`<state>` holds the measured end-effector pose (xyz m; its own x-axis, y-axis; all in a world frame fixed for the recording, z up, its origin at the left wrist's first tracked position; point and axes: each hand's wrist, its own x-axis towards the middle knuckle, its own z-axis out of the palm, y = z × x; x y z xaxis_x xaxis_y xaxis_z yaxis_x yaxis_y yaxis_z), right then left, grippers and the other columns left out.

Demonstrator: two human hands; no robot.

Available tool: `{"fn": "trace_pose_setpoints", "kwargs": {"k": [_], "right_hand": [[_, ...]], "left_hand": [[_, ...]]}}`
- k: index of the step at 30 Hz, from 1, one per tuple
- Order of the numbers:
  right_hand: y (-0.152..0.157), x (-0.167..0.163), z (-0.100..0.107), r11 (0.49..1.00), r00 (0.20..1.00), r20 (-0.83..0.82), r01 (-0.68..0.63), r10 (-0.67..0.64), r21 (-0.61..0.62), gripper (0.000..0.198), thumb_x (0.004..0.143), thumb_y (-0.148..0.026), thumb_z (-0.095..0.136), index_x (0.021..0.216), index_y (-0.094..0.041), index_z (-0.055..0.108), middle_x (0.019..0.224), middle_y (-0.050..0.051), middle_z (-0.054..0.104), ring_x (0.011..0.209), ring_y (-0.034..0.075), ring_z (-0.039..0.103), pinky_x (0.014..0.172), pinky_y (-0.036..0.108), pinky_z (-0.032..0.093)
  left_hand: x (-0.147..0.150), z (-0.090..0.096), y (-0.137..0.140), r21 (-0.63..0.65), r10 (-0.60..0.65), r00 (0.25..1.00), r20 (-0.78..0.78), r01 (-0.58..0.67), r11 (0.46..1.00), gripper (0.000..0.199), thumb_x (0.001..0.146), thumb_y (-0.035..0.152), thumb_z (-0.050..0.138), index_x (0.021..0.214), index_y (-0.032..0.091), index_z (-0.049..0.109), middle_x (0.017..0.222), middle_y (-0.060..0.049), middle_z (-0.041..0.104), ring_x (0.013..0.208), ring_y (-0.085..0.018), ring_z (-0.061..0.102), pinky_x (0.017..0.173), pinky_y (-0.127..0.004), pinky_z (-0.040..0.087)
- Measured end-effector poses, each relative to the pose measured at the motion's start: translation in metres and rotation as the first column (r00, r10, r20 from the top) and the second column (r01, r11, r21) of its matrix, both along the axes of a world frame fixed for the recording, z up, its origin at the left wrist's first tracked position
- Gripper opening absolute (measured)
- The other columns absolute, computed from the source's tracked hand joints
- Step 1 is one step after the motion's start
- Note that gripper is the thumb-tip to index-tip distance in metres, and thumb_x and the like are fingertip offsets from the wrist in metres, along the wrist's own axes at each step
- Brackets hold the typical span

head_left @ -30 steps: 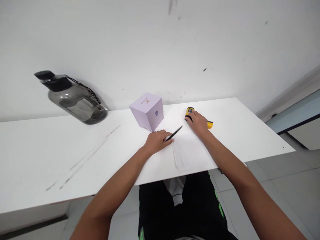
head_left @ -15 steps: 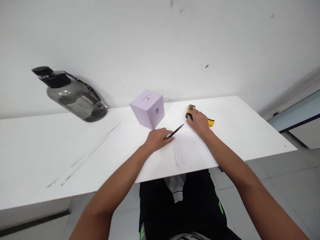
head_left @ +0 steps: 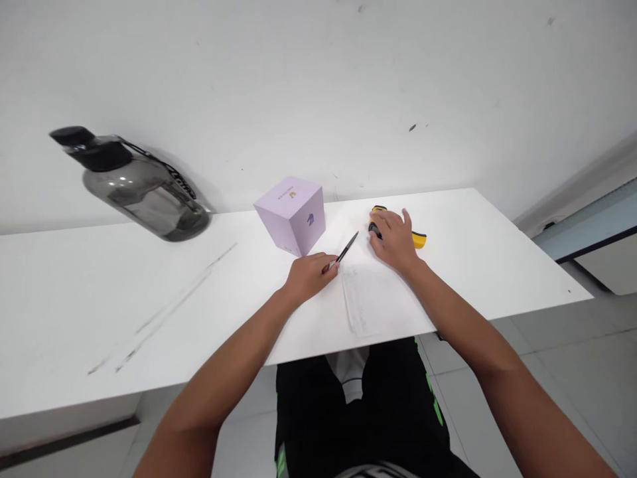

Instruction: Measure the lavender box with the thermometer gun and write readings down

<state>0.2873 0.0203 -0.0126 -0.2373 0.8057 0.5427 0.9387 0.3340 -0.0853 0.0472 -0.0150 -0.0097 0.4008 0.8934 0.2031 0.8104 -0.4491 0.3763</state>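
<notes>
My left hand (head_left: 309,275) rests on the table in front of a lilac cube-shaped box (head_left: 293,216). A dark pen (head_left: 347,246) is held in its fingers, the tip pointing away to the right. My right hand (head_left: 397,240) lies over a yellow and black infrared thermometer (head_left: 419,239) on the table, its fingers spread and one raised. The hand hides the middle of the thermometer; only its handle and top end show. Between my forearms lies a white sheet of paper (head_left: 371,302) with faint writing along its left side.
A large grey see-through bottle (head_left: 149,192) with a black cap stands by the wall on the left. Dark streaks (head_left: 174,309) mark the white tabletop (head_left: 478,252). The table's front edge runs just above my lap, and the wall closes off the back.
The fingers of my right hand have spread and lifted over the thermometer, which stays in place. The pen in my left hand has tilted steeper. The view has shifted slightly.
</notes>
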Motion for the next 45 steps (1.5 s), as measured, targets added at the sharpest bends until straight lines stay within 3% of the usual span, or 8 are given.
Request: {"fn": "trace_pose_setpoints", "kwargs": {"k": [3,6,9,12,15,18,25,45], "right_hand": [[-0.013,-0.016,0.005,0.975,0.972,0.093,-0.208,0.215,-0.078,0.045,0.098,-0.032,0.037,0.133,-0.016,0.060,0.093,0.012,0.071,0.088,0.025,0.061,0.086,0.040,0.040],[-0.019,-0.028,0.006,0.958,0.960,0.077,-0.260,0.270,-0.116,0.040,0.099,-0.036,0.038,0.105,-0.017,0.073,0.078,0.010,0.068,0.075,0.021,0.059,0.069,0.034,0.037],[-0.022,-0.024,0.006,0.983,0.974,-0.163,-0.170,0.157,-0.071,0.052,0.098,-0.050,0.038,0.069,-0.018,0.068,0.065,0.009,0.062,0.066,0.019,0.056,0.063,0.033,0.035],[-0.031,-0.012,0.009,0.970,0.831,-0.543,-0.214,0.120,-0.114,0.056,0.100,-0.054,0.026,0.079,-0.019,0.066,0.062,0.004,0.059,0.061,0.017,0.054,0.062,0.031,0.039],[-0.043,-0.010,0.015,0.838,0.647,-0.741,-0.496,0.182,-0.227,0.047,0.099,-0.054,0.030,0.103,-0.021,0.062,0.071,0.001,0.064,0.058,0.015,0.052,0.061,0.029,0.042],[-0.049,-0.021,0.016,0.726,0.619,-0.772,-0.595,0.141,-0.345,0.042,0.098,-0.051,0.036,0.086,-0.020,0.063,0.071,0.001,0.065,0.058,0.013,0.052,0.061,0.028,0.042],[-0.038,-0.040,0.003,0.805,0.644,-0.762,-0.415,-0.069,-0.424,0.044,0.088,-0.052,0.053,0.060,-0.019,0.060,0.059,0.000,0.060,0.060,0.014,0.052,0.059,0.027,0.039],[-0.038,-0.039,-0.002,0.840,0.658,-0.751,-0.385,-0.041,-0.383,0.043,0.087,-0.050,0.054,0.056,-0.021,0.051,0.058,0.000,0.058,0.061,0.015,0.053,0.058,0.028,0.040]], "left_hand": [[0.003,0.001,-0.002,-0.043,0.012,0.983,0.184,-0.004,0.999,0.030,0.093,0.040,0.049,0.106,0.026,0.072,0.074,0.002,0.065,0.069,-0.012,0.059,0.064,-0.026,0.043],[0.007,0.002,-0.007,-0.143,-0.023,0.948,0.317,0.072,0.987,0.036,0.094,0.046,0.048,0.111,0.024,0.071,0.074,0.001,0.066,0.066,-0.012,0.058,0.067,-0.026,0.046],[0.010,0.003,-0.012,-0.163,-0.118,0.956,0.269,0.166,0.972,0.048,0.095,0.055,0.042,0.125,0.025,0.065,0.098,-0.004,0.071,0.081,-0.016,0.062,0.079,-0.032,0.050],[0.010,0.003,-0.015,-0.073,-0.250,0.966,0.058,0.254,0.965,0.060,0.087,0.064,0.052,0.137,0.031,0.057,0.138,-0.009,0.056,0.126,-0.030,0.051,0.108,-0.049,0.039],[0.007,0.001,-0.012,-0.078,-0.245,0.965,-0.095,0.238,0.968,0.064,0.079,0.069,0.060,0.136,0.040,0.056,0.158,-0.006,0.035,0.147,-0.041,0.024,0.117,-0.064,0.021],[0.002,0.000,-0.006,-0.111,-0.198,0.969,-0.145,0.182,0.977,0.064,0.078,0.071,0.060,0.136,0.043,0.055,0.161,-0.003,0.031,0.150,-0.041,0.017,0.118,-0.064,0.017],[-0.005,-0.003,0.000,-0.140,-0.208,0.974,-0.094,0.194,0.971,0.071,0.078,0.069,0.062,0.141,0.040,0.051,0.161,-0.004,0.033,0.150,-0.039,0.022,0.118,-0.062,0.024],[-0.006,-0.008,0.002,-0.150,-0.219,0.973,-0.074,0.207,0.967,0.078,0.079,0.073,0.057,0.146,0.035,0.045,0.162,-0.006,0.029,0.150,-0.038,0.023,0.119,-0.059,0.021]]}}
